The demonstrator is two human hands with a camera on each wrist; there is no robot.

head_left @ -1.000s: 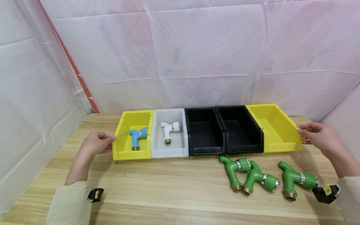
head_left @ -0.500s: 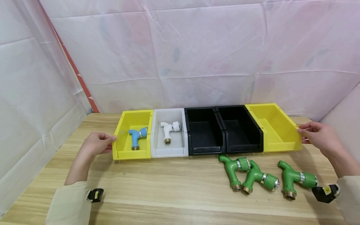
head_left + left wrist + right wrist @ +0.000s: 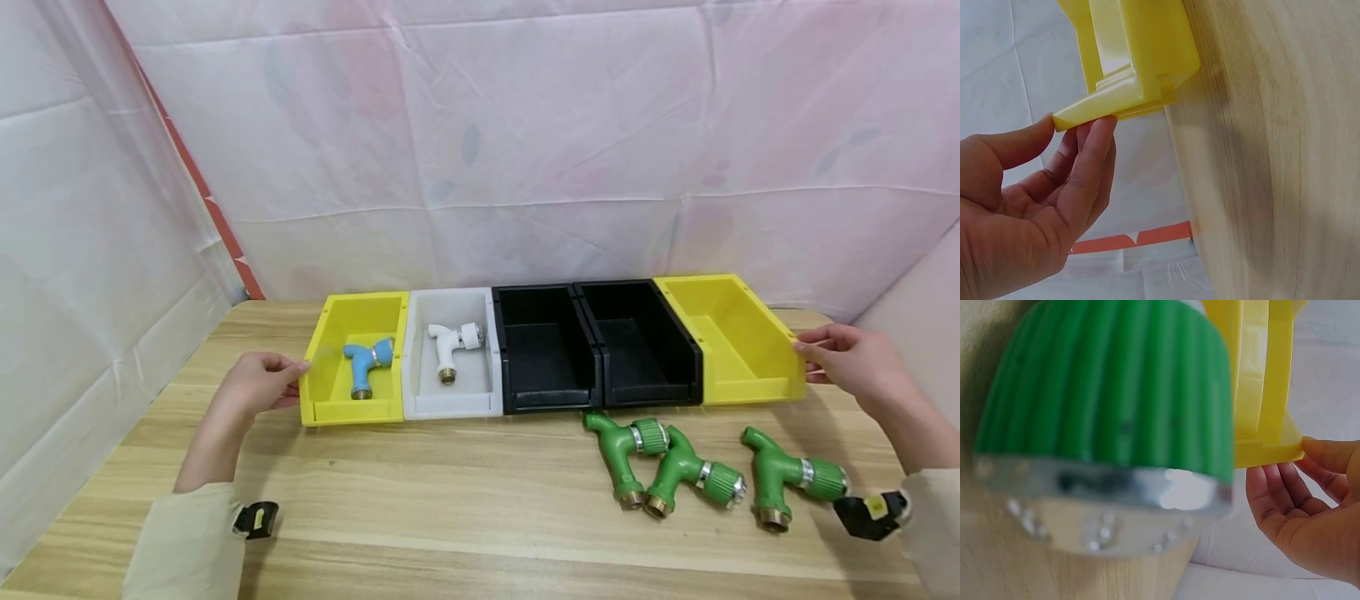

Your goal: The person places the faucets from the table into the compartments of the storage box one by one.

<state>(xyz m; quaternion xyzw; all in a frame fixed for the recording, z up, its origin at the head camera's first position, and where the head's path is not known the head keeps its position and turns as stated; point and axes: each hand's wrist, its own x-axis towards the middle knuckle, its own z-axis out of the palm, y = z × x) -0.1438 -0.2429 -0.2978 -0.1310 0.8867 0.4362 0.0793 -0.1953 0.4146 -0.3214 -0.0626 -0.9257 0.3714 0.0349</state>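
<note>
Five storage bins stand side by side in a row. The left yellow bin [image 3: 358, 413] holds a blue tap [image 3: 363, 367], and the white bin [image 3: 452, 407] beside it holds a white tap [image 3: 447, 350]. Two black bins [image 3: 551, 402] follow, then the right yellow bin [image 3: 753, 392]. My left hand [image 3: 258, 383] pinches the outer side edge of the left yellow bin, thumb on the rim and fingers against the outer wall. At the other end, my right hand [image 3: 855, 362] pinches the right yellow bin's outer edge between thumb and fingers.
Three green taps lie on the wooden table [image 3: 420, 517] in front of the right-hand bins. One green tap [image 3: 787, 479] is close to my right wrist; its ridged knob [image 3: 1107, 387] fills much of the right wrist view. A pale curtain [image 3: 525, 150] hangs behind the bins.
</note>
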